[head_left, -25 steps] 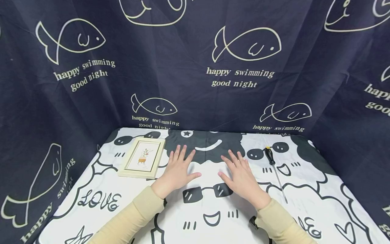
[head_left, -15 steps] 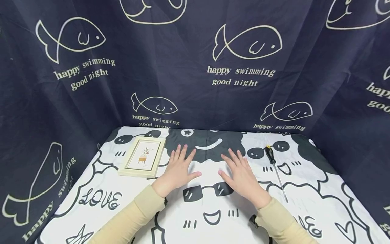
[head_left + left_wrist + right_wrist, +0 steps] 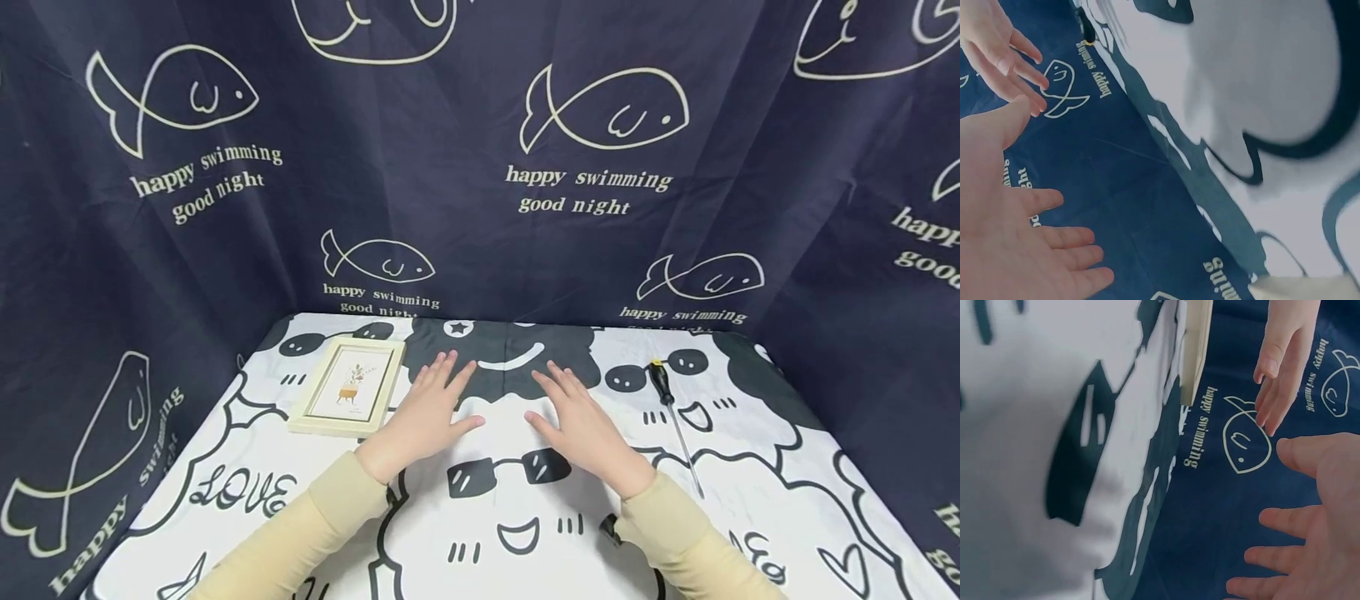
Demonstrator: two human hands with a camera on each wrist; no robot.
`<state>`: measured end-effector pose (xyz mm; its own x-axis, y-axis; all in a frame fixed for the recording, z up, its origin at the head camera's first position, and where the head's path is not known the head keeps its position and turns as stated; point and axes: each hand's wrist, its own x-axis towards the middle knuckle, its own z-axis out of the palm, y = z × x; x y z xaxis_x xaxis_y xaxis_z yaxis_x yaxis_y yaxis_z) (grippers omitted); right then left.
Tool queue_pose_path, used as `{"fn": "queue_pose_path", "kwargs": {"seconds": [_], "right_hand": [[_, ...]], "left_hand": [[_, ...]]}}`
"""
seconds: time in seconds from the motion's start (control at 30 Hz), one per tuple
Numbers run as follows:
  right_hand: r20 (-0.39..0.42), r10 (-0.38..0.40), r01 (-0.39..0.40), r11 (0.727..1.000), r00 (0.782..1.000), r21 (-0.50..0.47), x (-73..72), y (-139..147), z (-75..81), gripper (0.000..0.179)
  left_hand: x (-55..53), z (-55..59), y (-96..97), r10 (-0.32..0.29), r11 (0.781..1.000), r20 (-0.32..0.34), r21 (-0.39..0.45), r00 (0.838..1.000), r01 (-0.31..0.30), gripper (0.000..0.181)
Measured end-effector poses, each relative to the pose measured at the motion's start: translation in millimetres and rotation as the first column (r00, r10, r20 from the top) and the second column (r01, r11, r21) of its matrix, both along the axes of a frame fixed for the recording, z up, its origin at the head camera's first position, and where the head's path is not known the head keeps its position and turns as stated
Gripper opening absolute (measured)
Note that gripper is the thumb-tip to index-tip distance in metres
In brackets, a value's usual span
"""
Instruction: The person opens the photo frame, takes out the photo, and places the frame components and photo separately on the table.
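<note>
My left hand (image 3: 423, 417) is held with fingers extended near the middle of the table, holding nothing. To its left lies a cream picture frame (image 3: 378, 392) with a drawing of a plant in an orange pot, face up; the fingers are apart from it. My right hand (image 3: 585, 433) is also spread and holds nothing. A screwdriver (image 3: 662, 386) with a black handle, yellow end and long metal shaft lies to its right. In the left wrist view part of the screwdriver's handle (image 3: 1085, 26) shows at the top; the right wrist view catches the frame's edge (image 3: 1196, 350).
A white cloth with black cartoon prints covers the table (image 3: 517, 575). Dark blue curtains (image 3: 465, 150) with fish drawings stand close behind the table and on both sides.
Both hands have shifted slightly left, and their fingers have turned a little. The picture frame and the screwdriver stay in place on the cloth.
</note>
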<state>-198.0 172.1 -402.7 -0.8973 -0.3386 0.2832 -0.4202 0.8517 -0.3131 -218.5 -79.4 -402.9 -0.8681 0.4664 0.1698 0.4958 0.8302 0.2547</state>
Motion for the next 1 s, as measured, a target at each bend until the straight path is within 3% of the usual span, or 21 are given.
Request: {"fn": "queue_pose_path", "kwargs": {"seconds": [0.17,0.4,0.83,1.0], "right_hand": [[0.05,0.015,-0.014,1.0,0.999,-0.024,-8.2,-14.5,12.2,0.066],[0.157,0.086,-0.064,0.988,0.984,-0.141,-22.6,-43.6,23.0,0.069],[0.24,0.189,-0.132,0.963,0.952,-0.234,-41.8,-119.2,15.6,0.067],[0.305,0.208,-0.114,0.948,0.929,-0.297,-45.5,-147.2,8.8,0.068]], "left_hand": [[0.7,10.1,-17.8,-0.014,1.0,-0.074,-0.001,0.997,0.014,0.079],[-0.7,17.8,-53.4,0.002,0.999,-0.16,0.049,0.987,0.006,0.077],[-14.2,8.5,-131.5,0.106,0.987,-0.177,0.142,0.978,-0.081,0.073],[-19.3,-0.8,-157.2,0.167,0.972,-0.094,0.182,0.982,-0.148,0.072]]}}
